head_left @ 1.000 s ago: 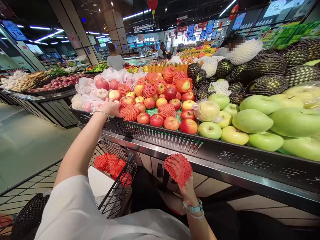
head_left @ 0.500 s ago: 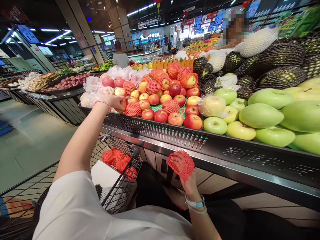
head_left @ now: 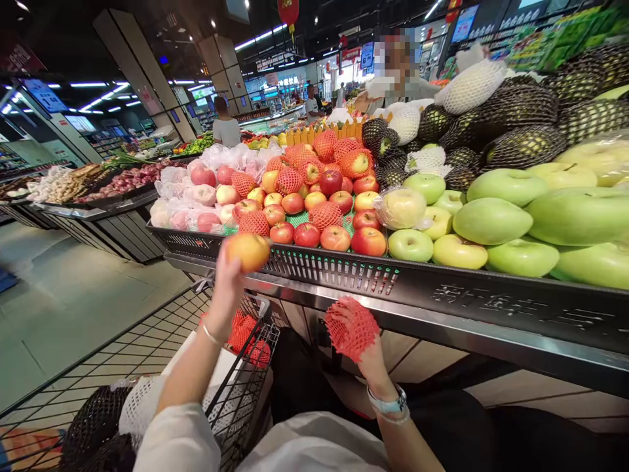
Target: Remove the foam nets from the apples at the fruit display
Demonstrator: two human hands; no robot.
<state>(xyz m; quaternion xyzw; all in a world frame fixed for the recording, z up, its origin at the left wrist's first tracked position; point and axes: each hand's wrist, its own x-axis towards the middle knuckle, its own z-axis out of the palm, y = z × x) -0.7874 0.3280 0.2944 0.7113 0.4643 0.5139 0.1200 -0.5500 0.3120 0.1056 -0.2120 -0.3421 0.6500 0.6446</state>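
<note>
My left hand (head_left: 228,283) is wrapped round a yellow-red apple (head_left: 248,252), raised just in front of the black display tray (head_left: 314,261). Over the fingers of my right hand (head_left: 372,357) a red foam fruit net (head_left: 350,331) is stretched, the fingers partly curled inside it. That hand hangs in front of the stand's metal edge, lower than and to the right of the apple. Red and yellow apples (head_left: 307,235) fill the tray beyond my hands, some in red nets like this one (head_left: 326,215).
Below my left arm stands a wire shopping cart (head_left: 147,321) holding red-netted items (head_left: 242,331) and black and white netted ones. Green apples (head_left: 411,245) and dark netted fruit (head_left: 521,145) lie to the right. Across the stand is another person (head_left: 400,82).
My left hand has lifted an apple from the tray's left front and drawn it back towards me. My right hand, in the net, stays nearly in place. The view has shifted slightly.
</note>
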